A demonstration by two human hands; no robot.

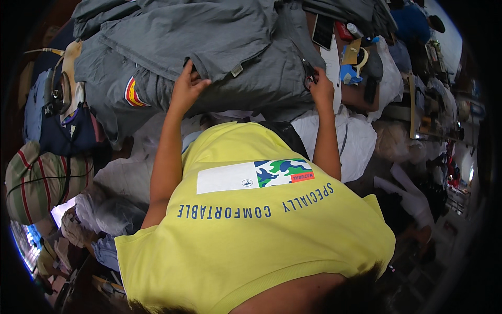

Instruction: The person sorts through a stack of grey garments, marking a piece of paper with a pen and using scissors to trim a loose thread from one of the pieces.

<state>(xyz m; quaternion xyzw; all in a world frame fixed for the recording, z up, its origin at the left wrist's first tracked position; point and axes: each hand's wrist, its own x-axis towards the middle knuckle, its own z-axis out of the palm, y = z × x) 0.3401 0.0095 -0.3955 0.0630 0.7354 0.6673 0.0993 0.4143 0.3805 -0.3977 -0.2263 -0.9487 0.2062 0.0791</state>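
Grey garments (261,89) lie spread in layers across the surface before me. At a folded edge of the upper one, my left hand (187,90) has its fingers closed on the cloth. A small pale label (237,70) sticks out of the hem to the right of that hand. My right hand (321,88) is closed round small dark scissors (308,75) at the right side of the garments; the fingers partly cover them. On the cloth left of my left hand shows a red, yellow and white patch (135,92).
A phone (323,30), a tape roll (361,58) and a blue packet (350,73) lie to the right. White cloth or plastic (337,141) hangs below the front edge. At left stand a striped bundle (47,180) and a dark navy cloth (78,131).
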